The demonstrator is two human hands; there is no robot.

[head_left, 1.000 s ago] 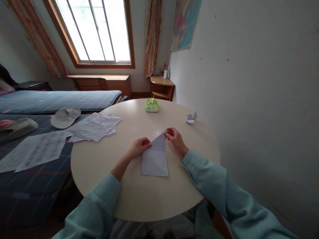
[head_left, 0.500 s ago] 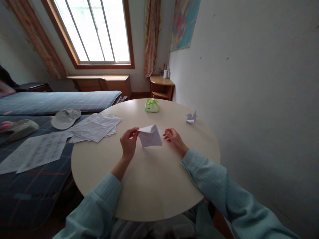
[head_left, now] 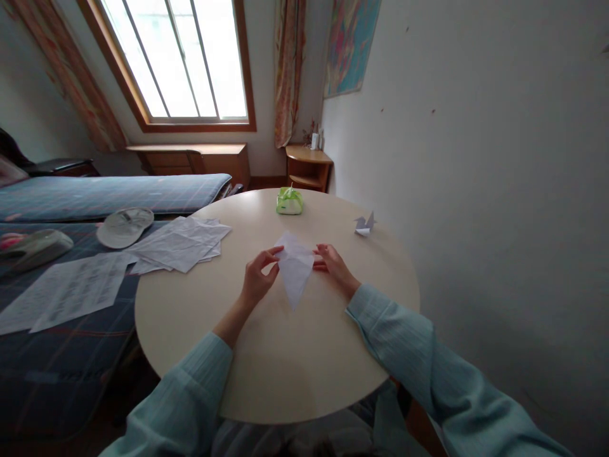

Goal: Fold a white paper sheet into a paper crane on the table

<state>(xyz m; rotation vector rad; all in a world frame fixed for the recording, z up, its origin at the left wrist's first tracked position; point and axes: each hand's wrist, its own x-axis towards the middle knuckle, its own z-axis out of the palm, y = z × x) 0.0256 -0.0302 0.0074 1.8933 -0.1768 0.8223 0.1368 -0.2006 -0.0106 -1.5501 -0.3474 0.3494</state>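
A folded sheet of white paper (head_left: 295, 270), kite-shaped with its long point toward me, is held just above the round table (head_left: 266, 355). My left hand (head_left: 259, 274) pinches its left corner between thumb and fingers. At the right corner, my right hand (head_left: 332, 265) has closed its thumb and fingers on the paper's edge. Farther right on the table stands a folded paper bird (head_left: 365, 225), apart from both hands.
A green tissue pack (head_left: 289, 201) sits at the table's far side. Loose paper sheets (head_left: 183, 244) overlap the table's left edge. On the bed (head_left: 61, 362) lie printed sheets (head_left: 71, 289) and a pale cap (head_left: 124, 227). A wall (head_left: 499, 190) rises close on the right.
The paper has turned so that a point faces me, and its kite shape now shows. My left hand has moved right, and my right hand now grips the paper's right corner.
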